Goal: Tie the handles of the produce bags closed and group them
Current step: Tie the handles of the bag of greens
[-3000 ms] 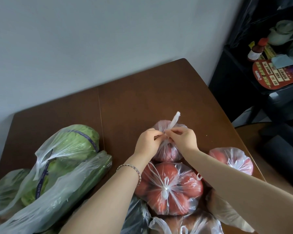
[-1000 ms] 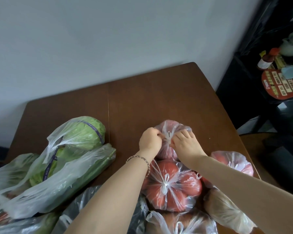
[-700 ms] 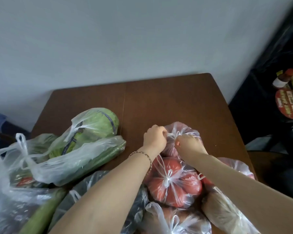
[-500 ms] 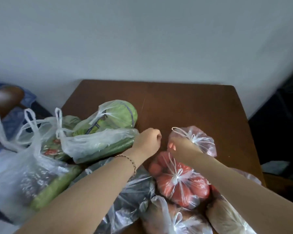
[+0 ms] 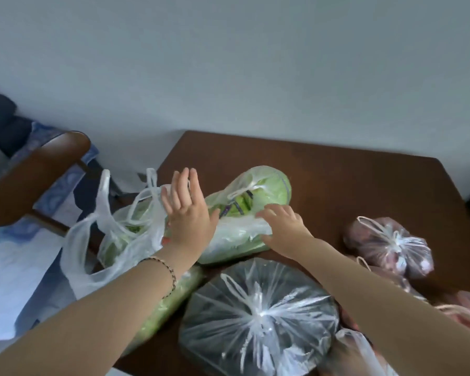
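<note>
Nearest to us, a knotted clear plastic bag of dark contents (image 5: 258, 316) sits at the front of the dark brown wooden table (image 5: 350, 180), its handles gathered into a tight white knot on top. Just right of it we see a blurred pinkish bag (image 5: 467, 313) at the frame edge, and beyond that a small clear bag of reddish produce with tied handles (image 5: 388, 245), resting well apart from the green bags. Our left hand (image 5: 187, 213), with a thin beaded bracelet (image 5: 168, 270) on the wrist, is raised with the palm facing away and the fingers spread, empty, in front of an open white plastic bag of leafy greens (image 5: 114, 240) whose two handle loops stand up loose and untied at the table's left edge. A long green vegetable in a thin clear bag (image 5: 171, 297) lies under our left forearm. Our right hand (image 5: 285, 226) is flat, fingers spread and slightly curled, resting on the crumpled plastic of a clear bag holding a pale green cabbage (image 5: 263, 191); it pinches nothing. That bag's handles lie loose across the cabbage, and we cannot tell whether they are knotted. Farther left, off the table, stands a brown wooden chair (image 5: 36, 169) above blue patterned fabric (image 5: 57, 196), with a plain grey-white wall (image 5: 228, 63) behind.
</note>
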`<action>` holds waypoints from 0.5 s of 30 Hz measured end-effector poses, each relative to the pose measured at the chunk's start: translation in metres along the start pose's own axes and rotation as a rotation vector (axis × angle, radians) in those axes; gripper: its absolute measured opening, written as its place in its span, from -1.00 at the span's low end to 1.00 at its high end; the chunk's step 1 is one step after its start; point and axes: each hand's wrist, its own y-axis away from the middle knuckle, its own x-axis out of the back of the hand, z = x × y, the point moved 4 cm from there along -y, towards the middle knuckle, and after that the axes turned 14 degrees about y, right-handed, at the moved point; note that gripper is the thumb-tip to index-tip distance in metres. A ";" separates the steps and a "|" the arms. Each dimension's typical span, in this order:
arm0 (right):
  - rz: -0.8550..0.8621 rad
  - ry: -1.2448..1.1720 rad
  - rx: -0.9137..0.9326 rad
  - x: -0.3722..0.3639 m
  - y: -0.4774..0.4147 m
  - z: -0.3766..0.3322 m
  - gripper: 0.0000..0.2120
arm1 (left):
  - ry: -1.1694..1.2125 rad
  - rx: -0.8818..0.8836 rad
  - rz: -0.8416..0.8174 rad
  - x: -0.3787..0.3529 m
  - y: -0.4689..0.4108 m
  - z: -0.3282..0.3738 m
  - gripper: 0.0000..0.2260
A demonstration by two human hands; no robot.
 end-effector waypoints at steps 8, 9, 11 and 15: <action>0.051 -0.105 -0.277 0.006 0.026 -0.013 -0.78 | 0.969 0.679 -0.572 -0.001 0.024 -0.035 -0.15; 0.082 -0.145 -0.304 0.012 0.033 -0.013 -0.74 | 1.013 0.679 -0.715 -0.002 0.029 -0.027 -0.25; 0.130 -0.222 -0.321 0.021 0.047 -0.014 -0.75 | 1.019 0.529 -0.966 -0.001 0.039 -0.010 -0.40; 0.087 -0.337 -0.322 0.018 0.074 -0.017 -0.74 | 1.051 0.341 -0.839 -0.002 0.046 0.006 -0.79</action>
